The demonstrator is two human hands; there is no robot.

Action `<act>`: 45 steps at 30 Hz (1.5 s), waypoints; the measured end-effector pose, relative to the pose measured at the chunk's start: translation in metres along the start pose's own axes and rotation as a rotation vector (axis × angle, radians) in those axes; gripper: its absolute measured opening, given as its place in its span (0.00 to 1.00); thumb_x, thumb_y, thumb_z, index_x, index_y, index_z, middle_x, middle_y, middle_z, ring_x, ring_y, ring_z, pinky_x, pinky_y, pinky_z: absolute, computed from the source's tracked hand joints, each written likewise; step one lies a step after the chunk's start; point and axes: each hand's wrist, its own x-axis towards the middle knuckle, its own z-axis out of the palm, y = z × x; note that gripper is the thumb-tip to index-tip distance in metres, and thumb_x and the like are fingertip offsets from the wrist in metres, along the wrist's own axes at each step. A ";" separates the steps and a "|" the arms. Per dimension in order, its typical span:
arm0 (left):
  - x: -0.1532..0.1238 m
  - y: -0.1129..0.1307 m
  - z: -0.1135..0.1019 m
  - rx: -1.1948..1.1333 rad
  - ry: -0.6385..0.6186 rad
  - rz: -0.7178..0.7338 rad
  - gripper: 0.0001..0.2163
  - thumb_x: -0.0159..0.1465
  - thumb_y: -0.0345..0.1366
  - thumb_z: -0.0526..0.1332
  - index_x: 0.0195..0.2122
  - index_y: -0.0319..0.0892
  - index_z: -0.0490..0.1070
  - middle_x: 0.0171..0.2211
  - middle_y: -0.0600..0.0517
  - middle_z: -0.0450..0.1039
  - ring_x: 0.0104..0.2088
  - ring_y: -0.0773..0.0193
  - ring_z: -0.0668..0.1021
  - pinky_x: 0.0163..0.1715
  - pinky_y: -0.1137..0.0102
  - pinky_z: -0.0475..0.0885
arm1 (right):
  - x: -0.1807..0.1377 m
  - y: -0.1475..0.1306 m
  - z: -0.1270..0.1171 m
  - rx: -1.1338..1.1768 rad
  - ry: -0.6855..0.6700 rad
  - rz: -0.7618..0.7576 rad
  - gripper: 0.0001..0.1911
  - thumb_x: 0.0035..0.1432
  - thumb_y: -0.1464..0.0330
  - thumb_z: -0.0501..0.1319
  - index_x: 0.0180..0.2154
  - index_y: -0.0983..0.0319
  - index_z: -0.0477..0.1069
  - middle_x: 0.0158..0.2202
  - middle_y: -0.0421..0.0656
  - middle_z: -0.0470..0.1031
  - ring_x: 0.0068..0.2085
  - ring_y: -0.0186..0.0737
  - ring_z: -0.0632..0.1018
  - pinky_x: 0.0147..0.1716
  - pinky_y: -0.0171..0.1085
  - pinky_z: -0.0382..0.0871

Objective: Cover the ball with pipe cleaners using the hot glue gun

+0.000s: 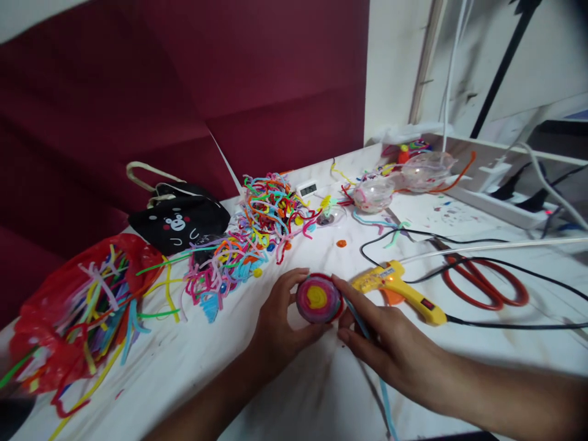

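A round coil of fuzzy pipe cleaner (318, 299), yellow at its centre with pink, grey and red rings around it, is held above the table near the middle of the view. My left hand (280, 318) grips its left side between thumb and fingers. At its right edge, my right hand (386, 337) is closed on a light blue pipe cleaner (384, 398), whose loose end hangs down toward the bottom of the view. Just beyond my right hand lies a yellow hot glue gun (399, 288) with an orange piece under it.
Red-handled scissors (487, 282) lie at right among black cables. A pile of colourful pipe cleaner pieces (266, 208) spreads at back left, by a black drawstring bag (179, 217) and a red plastic bag (87, 312) of pipe cleaners. Clear plastic containers (374, 195) and a power strip (519, 202) stand at back right.
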 end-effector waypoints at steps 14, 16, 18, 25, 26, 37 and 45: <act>0.046 0.020 -0.004 0.392 0.256 0.651 0.30 0.69 0.37 0.73 0.69 0.49 0.65 0.62 0.42 0.79 0.60 0.46 0.86 0.59 0.53 0.86 | 0.013 0.008 -0.009 -0.105 0.433 -0.334 0.32 0.72 0.72 0.64 0.71 0.41 0.74 0.40 0.42 0.82 0.39 0.43 0.83 0.39 0.39 0.82; 0.047 0.022 -0.004 0.395 0.273 0.693 0.28 0.71 0.40 0.72 0.69 0.49 0.65 0.62 0.42 0.79 0.60 0.46 0.86 0.59 0.53 0.85 | 0.015 0.007 -0.013 -0.075 0.459 -0.355 0.29 0.73 0.72 0.64 0.69 0.40 0.77 0.43 0.43 0.82 0.41 0.42 0.83 0.39 0.39 0.82; 0.047 0.025 -0.003 0.377 0.286 0.719 0.27 0.72 0.42 0.70 0.69 0.48 0.66 0.62 0.41 0.79 0.60 0.47 0.85 0.60 0.54 0.85 | 0.016 0.005 -0.016 -0.013 0.490 -0.383 0.27 0.73 0.72 0.66 0.65 0.41 0.81 0.43 0.43 0.82 0.42 0.41 0.83 0.38 0.37 0.81; 0.043 0.035 -0.005 0.327 0.266 0.722 0.29 0.72 0.45 0.70 0.71 0.51 0.64 0.62 0.40 0.79 0.58 0.45 0.87 0.55 0.51 0.88 | 0.019 -0.005 -0.026 0.095 0.567 -0.479 0.29 0.63 0.80 0.71 0.56 0.43 0.87 0.35 0.39 0.86 0.33 0.39 0.84 0.30 0.34 0.79; 0.043 0.036 -0.005 0.324 0.257 0.719 0.29 0.72 0.45 0.70 0.71 0.51 0.64 0.62 0.40 0.79 0.58 0.45 0.87 0.54 0.51 0.88 | 0.019 -0.006 -0.027 0.101 0.566 -0.496 0.29 0.62 0.81 0.71 0.56 0.43 0.87 0.34 0.39 0.87 0.32 0.38 0.84 0.29 0.34 0.79; 0.040 0.028 0.000 0.208 0.350 0.776 0.31 0.71 0.46 0.72 0.72 0.51 0.65 0.63 0.41 0.78 0.60 0.48 0.86 0.53 0.55 0.91 | 0.020 -0.018 -0.031 0.190 0.532 -0.462 0.12 0.63 0.76 0.72 0.40 0.52 0.89 0.30 0.39 0.85 0.30 0.38 0.83 0.29 0.35 0.78; 0.038 0.028 -0.004 0.203 0.345 0.746 0.31 0.71 0.48 0.71 0.71 0.53 0.65 0.62 0.40 0.79 0.58 0.47 0.87 0.53 0.53 0.90 | 0.032 -0.015 -0.035 0.508 0.344 -0.242 0.10 0.59 0.58 0.81 0.32 0.55 0.87 0.36 0.41 0.78 0.32 0.35 0.77 0.33 0.36 0.77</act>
